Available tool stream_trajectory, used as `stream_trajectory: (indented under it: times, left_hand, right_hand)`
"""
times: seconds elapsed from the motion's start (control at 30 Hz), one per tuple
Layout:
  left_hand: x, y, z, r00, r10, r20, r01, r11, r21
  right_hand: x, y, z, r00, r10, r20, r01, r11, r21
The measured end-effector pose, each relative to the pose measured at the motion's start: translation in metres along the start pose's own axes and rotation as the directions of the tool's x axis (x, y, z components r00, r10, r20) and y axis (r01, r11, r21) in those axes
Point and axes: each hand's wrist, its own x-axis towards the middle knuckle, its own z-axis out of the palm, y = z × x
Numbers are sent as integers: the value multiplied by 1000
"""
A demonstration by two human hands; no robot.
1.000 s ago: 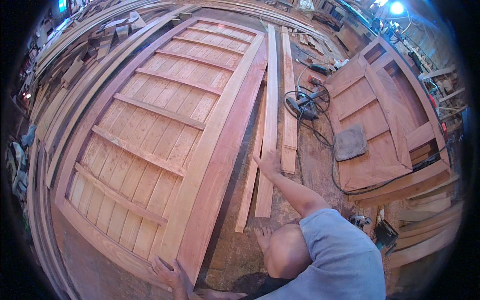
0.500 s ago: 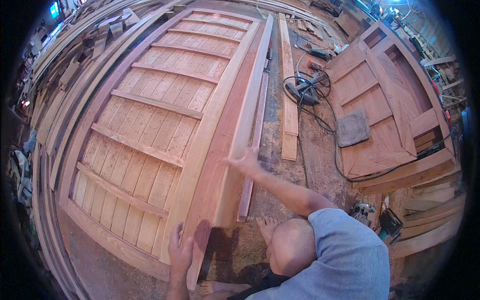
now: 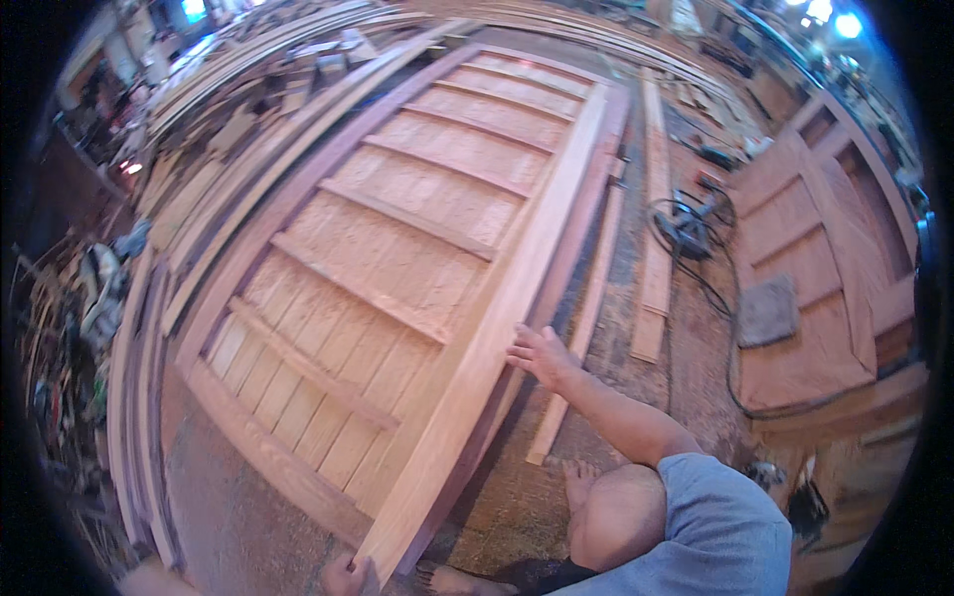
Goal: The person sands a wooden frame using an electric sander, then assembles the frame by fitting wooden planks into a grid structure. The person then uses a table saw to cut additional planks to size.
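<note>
A long pale wooden board [image 3: 465,370] lies lengthwise along the right side of a large slatted wooden panel [image 3: 393,253], partly covering its long edge member. My left hand [image 3: 348,576] is closed at the board's near end, low in the picture, with the lower fingers cut off by the edge. Halfway along, my right hand [image 3: 544,356] touches the board's right edge, its fingers stretched out and slightly apart. Beneath the board, a reddish strip of wood [image 3: 437,517] shows along the right.
Narrow planks [image 3: 651,248] lie on the floor to the right. Beyond them are a corded power tool [image 3: 686,223] and a second wooden panel [image 3: 805,268] with a grey square block [image 3: 767,310] on it. Stacked lumber [image 3: 224,214] runs along the left. My bent knee [image 3: 618,512] is near.
The long board has shifted left onto the slatted panel's right side. My left hand, apart from it before, now grips its near end. The whole view has swung left.
</note>
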Motion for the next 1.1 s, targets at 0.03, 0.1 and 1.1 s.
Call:
stream_trajectory:
  times: [0.03,0.1,1.1]
  left_hand:
    - [-30,-21,-12,991,-116,66,114,993,23]
    - [-67,-52,-32,965,-249,-83,237,963,-127]
    - [-457,120,-340,463,-653,599,881,263,-394]
  right_hand:
    - [1,5,4,998,27,-49,-27,1000,12]
    - [-10,26,14,986,28,164,19,960,-280]
    - [-448,-238,245,806,591,44,225,-236,-945]
